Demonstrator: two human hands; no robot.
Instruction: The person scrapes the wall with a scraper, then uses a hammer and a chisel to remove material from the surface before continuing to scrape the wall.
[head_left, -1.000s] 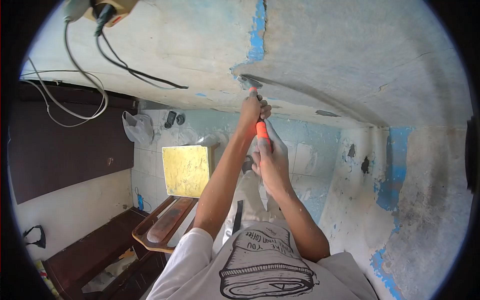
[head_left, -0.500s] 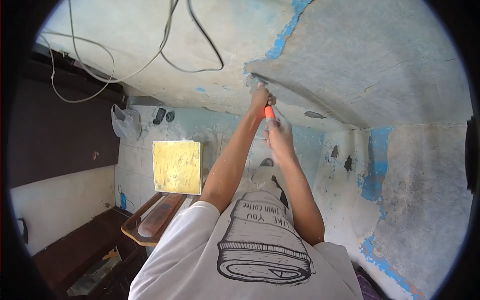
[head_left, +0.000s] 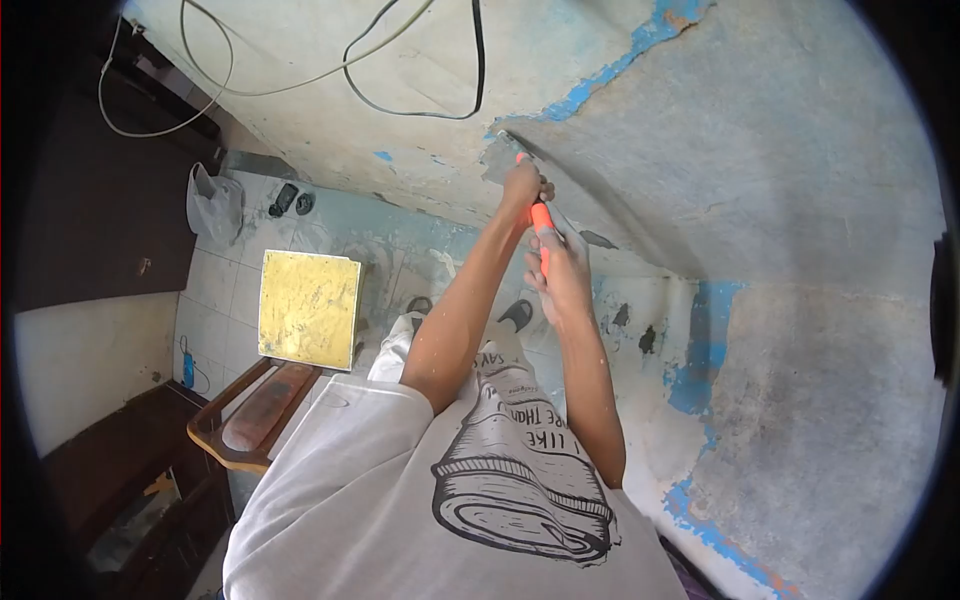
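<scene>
My left hand (head_left: 526, 188) is wrapped round the upper part of an orange-handled tool, near its head. Lower on the same orange handle (head_left: 542, 216), my right hand (head_left: 560, 265) is closed, dusty with grey powder. The small scraping end of the tool (head_left: 503, 135) touches the wall at the edge of a grey bare patch, just below a strip of blue paint (head_left: 575, 98). Its exact shape is hard to make out. Cream paint (head_left: 400, 60) covers the wall to the left of the tool.
Cables (head_left: 480, 60) hang across the upper wall. A yellow-topped stool (head_left: 310, 308) stands on the tiled floor at left, beside a wooden chair arm (head_left: 268, 405). A plastic bag (head_left: 214, 205) and dark sandals (head_left: 284, 200) lie further back. Dark furniture (head_left: 90, 200) lines the left side.
The view has turned and shifted, so the stool and chair appear further left and both feet show. Both hands keep their hold on the tool, its end still at the patch edge.
</scene>
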